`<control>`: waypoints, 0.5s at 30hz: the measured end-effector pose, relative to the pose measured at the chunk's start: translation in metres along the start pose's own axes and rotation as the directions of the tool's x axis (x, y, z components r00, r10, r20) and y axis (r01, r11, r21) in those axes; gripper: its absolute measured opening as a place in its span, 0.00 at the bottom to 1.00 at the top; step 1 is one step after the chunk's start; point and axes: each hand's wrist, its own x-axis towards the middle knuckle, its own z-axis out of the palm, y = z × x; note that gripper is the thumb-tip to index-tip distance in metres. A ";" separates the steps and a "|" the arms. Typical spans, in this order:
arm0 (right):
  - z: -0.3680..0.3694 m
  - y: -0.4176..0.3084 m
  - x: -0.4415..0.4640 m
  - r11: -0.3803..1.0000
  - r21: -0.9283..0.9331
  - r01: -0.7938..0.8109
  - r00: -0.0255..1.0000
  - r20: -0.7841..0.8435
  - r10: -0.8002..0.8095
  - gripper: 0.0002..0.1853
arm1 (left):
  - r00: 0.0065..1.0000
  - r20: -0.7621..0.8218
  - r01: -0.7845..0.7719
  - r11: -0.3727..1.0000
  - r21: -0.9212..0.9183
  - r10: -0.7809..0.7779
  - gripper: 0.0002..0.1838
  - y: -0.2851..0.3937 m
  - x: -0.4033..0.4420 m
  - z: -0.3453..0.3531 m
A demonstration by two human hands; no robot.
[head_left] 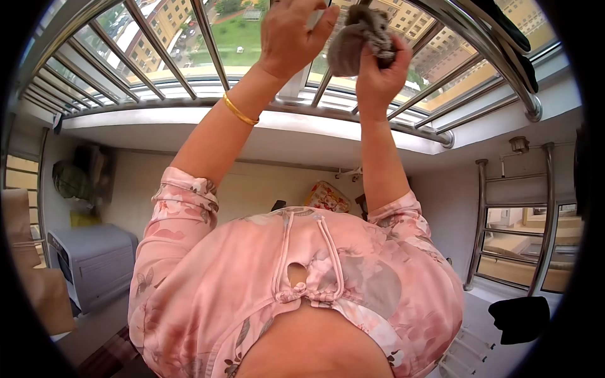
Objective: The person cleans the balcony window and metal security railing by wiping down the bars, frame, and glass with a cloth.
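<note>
My right hand (386, 75) is raised in front of the railing, its thumb and fingers closed on a crumpled grey cloth (350, 50). The cloth has a smooth, rounded part on the left and a bunched, darker part by the fingers; its exact kind I cannot make out. To its left, my left hand (293, 38) is up at the top edge of the view, apart from the cloth. Its thumb stands away from the other fingers, and some fingertips are cut off. A gold bracelet (239, 111) circles the left wrist.
A metal railing (208, 44) runs across the window, with buildings and a lawn far below. Dark items (507, 28) hang at the upper right. A grey appliance (94, 261) stands at the left, and a metal rack (513, 176) is at the right.
</note>
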 end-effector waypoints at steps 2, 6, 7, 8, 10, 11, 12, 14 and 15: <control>0.002 -0.014 0.023 0.994 0.003 0.108 0.990 -0.089 -0.107 0.22 | 0.993 -0.015 0.122 0.987 0.103 -0.121 0.10 0.010 0.007 -0.014; 0.050 0.026 0.004 1.000 -0.014 -0.007 1.000 -0.015 0.007 0.26 | 0.753 0.152 0.633 0.767 0.103 -0.641 0.21 -0.038 -0.018 -0.004; 0.055 0.043 -0.009 0.995 -0.005 -0.099 0.995 -0.017 0.099 0.27 | 0.507 0.360 0.787 0.591 0.177 -0.783 0.24 -0.055 -0.025 -0.003; 0.058 0.053 -0.026 0.989 -0.103 -0.103 0.994 -0.040 0.099 0.27 | 0.668 0.265 0.722 0.692 -0.002 -0.696 0.28 -0.067 -0.044 0.009; 0.052 0.079 -0.069 0.963 -0.215 -0.162 0.987 -0.017 0.162 0.27 | 0.673 0.297 0.680 0.725 0.114 -0.678 0.27 -0.073 -0.044 0.008; 0.046 0.098 -0.102 0.950 -0.222 -0.221 0.972 0.025 0.232 0.29 | 0.674 0.314 0.653 0.738 0.171 -0.669 0.27 -0.076 -0.044 0.006; 0.037 0.129 -0.144 0.912 -0.360 -0.196 0.970 0.068 0.235 0.29 | 0.675 0.335 0.638 0.748 0.183 -0.658 0.27 -0.079 -0.046 0.008; 0.020 0.153 -0.194 0.797 -0.589 -0.134 0.957 0.132 0.259 0.29 | 0.782 0.230 0.539 0.814 0.217 -0.579 0.26 -0.080 -0.050 0.013; 0.013 0.153 -0.202 0.723 -0.684 -0.091 0.950 0.159 0.270 0.29 | 0.828 0.176 0.491 0.839 0.234 -0.533 0.26 -0.079 -0.052 0.014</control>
